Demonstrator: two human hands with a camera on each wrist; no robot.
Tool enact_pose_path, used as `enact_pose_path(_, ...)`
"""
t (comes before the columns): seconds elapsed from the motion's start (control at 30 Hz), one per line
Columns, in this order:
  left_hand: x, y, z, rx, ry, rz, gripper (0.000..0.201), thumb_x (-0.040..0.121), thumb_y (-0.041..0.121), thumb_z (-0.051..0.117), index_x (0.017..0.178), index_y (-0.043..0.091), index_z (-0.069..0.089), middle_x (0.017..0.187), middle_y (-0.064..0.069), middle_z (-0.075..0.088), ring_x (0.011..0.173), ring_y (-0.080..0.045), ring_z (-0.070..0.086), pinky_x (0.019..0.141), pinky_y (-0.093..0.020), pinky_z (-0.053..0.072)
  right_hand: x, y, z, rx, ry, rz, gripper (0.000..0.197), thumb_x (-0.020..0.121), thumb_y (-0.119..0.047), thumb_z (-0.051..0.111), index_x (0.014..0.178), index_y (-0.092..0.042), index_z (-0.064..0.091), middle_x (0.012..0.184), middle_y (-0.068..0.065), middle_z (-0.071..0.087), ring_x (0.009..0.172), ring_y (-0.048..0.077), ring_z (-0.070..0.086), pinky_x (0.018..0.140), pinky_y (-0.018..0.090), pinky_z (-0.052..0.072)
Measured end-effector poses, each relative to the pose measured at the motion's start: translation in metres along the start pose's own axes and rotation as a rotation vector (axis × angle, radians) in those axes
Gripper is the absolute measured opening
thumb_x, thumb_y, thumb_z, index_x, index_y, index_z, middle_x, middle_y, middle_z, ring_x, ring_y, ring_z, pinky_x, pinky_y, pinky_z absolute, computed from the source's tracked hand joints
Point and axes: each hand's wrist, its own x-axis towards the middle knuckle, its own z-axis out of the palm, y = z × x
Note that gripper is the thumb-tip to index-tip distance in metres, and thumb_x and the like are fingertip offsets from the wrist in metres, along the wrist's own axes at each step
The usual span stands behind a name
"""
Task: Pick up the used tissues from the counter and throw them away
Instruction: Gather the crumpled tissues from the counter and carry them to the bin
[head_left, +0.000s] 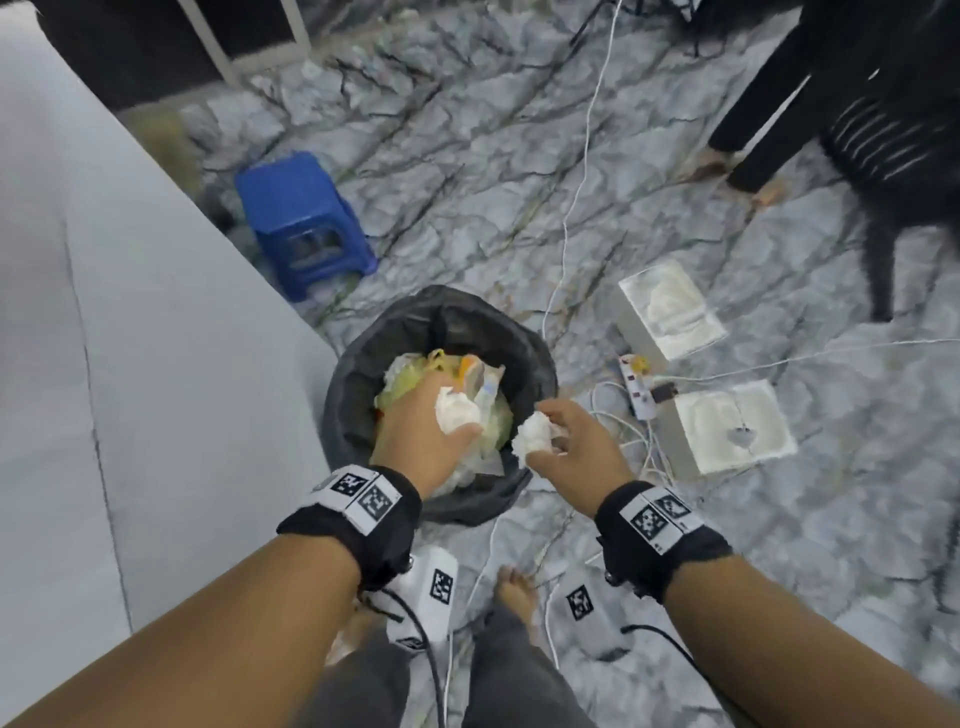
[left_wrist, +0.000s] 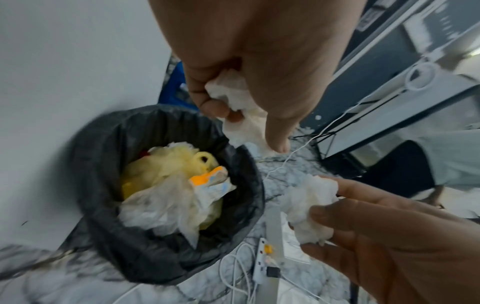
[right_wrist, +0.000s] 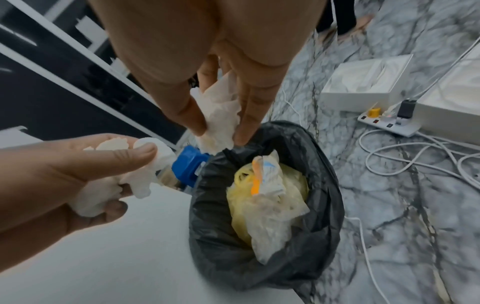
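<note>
A bin with a black liner (head_left: 452, 306) stands on the marble floor, filled with yellow and clear plastic bags and wrappers. My left hand (head_left: 462, 428) hovers over its opening and grips a crumpled white tissue (head_left: 452, 405). My right hand (head_left: 543, 434) is above the bin's right rim and pinches a second crumpled tissue (head_left: 527, 439) between thumb and fingers. In the left wrist view the left hand's tissue (left_wrist: 239, 107) hangs above the bin's far rim (left_wrist: 109, 131). In the right wrist view the right hand's tissue (right_wrist: 218, 117) hangs just over the liner's edge (right_wrist: 327, 164).
A pale counter (head_left: 130, 364) runs along the left, touching the bin. A blue stool (head_left: 304, 218) stands behind it. A power strip (head_left: 641, 387) with tangled white cables and two white boxes (head_left: 675, 312) lie right of the bin. Another person's legs (head_left: 748, 156) stand far right.
</note>
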Motion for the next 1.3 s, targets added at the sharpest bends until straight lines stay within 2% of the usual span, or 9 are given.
enact_pose_path(0.17,0.031,-0.056,0.049,-0.023,0.000,-0.206,0.034,0.078,0.032,0.073,0.107,0.022,0.058,0.093,0.003,0.059,0.091,-0.021,0.058,0.073,-0.022,0.039,0.053,0.045,0.027,-0.114,-0.072,-0.013,0.055,0.080,-0.013,0.072,0.132,-0.022,0.055,0.130,-0.001,0.055,0.108,0.014,0.057,0.091,0.023,0.045)
enact_pose_path(0.3,0.060,-0.100,0.089,0.024,-0.023,-0.248,0.032,0.083,0.025,0.067,0.114,0.021,0.059,0.107,-0.005,0.066,0.103,-0.024,0.059,0.076,-0.019,0.035,0.094,0.088,0.053,-0.128,-0.095,0.041,0.058,0.082,-0.019,0.072,0.136,-0.025,0.052,0.134,-0.003,0.054,0.107,0.014,0.059,0.087,0.023,0.046)
enact_pose_path(0.47,0.095,-0.145,0.133,-0.020,0.015,-0.312,0.030,0.086,0.023,0.062,0.115,0.018,0.056,0.101,0.000,0.061,0.090,-0.017,0.054,0.074,-0.022,0.037,0.140,0.128,0.092,-0.217,-0.112,0.063,0.061,0.084,-0.018,0.070,0.140,-0.025,0.047,0.135,0.001,0.054,0.109,0.020,0.060,0.088,0.026,0.047)
enact_pose_path(0.7,0.107,-0.171,0.157,-0.202,-0.008,-0.330,0.054,0.079,0.010,0.068,0.112,0.041,0.039,0.098,0.017,0.047,0.087,-0.003,0.052,0.072,-0.014,0.043,0.160,0.159,0.124,-0.062,-0.067,0.063,0.066,0.081,-0.009,0.068,0.141,-0.025,0.046,0.124,-0.008,0.058,0.108,0.014,0.061,0.090,0.023,0.048)
enact_pose_path(0.8,0.104,-0.174,0.153,-0.158,-0.096,-0.326,0.085,0.078,0.010,0.067,0.145,0.030,0.021,0.125,0.004,0.043,0.113,-0.015,0.049,0.089,-0.024,0.042,0.161,0.166,0.128,-0.120,-0.097,0.062,0.079,0.080,-0.013,0.073,0.148,-0.026,0.035,0.148,-0.001,0.042,0.129,0.018,0.049,0.108,0.036,0.043)
enact_pose_path(0.9,0.104,-0.172,0.151,-0.148,-0.172,-0.327,0.090,0.073,0.018,0.066,0.146,0.039,0.018,0.145,0.001,0.042,0.128,-0.019,0.046,0.102,-0.034,0.042,0.162,0.165,0.126,-0.321,-0.175,0.013,0.087,0.084,-0.018,0.071,0.154,-0.030,0.021,0.159,0.002,0.020,0.141,0.025,0.031,0.113,0.037,0.035)
enact_pose_path(1.0,0.105,-0.172,0.153,-0.124,-0.169,-0.303,0.087,0.065,0.029,0.062,0.142,0.044,0.025,0.140,0.002,0.049,0.126,-0.021,0.050,0.100,-0.044,0.047,0.163,0.159,0.121,-0.472,-0.261,-0.025,0.096,0.085,-0.023,0.068,0.155,-0.034,0.002,0.162,0.001,0.007,0.142,0.032,0.021,0.112,0.039,0.031)
enact_pose_path(1.17,0.090,-0.152,0.141,-0.075,-0.047,-0.294,0.079,0.081,0.017,0.062,0.148,0.031,0.023,0.147,-0.004,0.036,0.134,-0.020,0.038,0.101,-0.025,0.030,0.154,0.146,0.088,-0.480,-0.122,-0.020,0.103,0.080,-0.023,0.073,0.154,-0.036,0.002,0.163,0.008,-0.006,0.145,0.038,0.017,0.114,0.045,0.030)
enact_pose_path(1.3,0.072,-0.116,0.115,-0.094,0.000,-0.229,0.075,0.084,0.016,0.061,0.148,0.026,0.024,0.149,-0.008,0.034,0.136,-0.022,0.035,0.101,-0.021,0.025,0.116,0.118,0.046,-0.320,-0.006,-0.051,0.082,0.084,-0.016,0.069,0.153,-0.025,0.024,0.161,0.005,0.019,0.139,0.025,0.036,0.103,0.019,0.031)
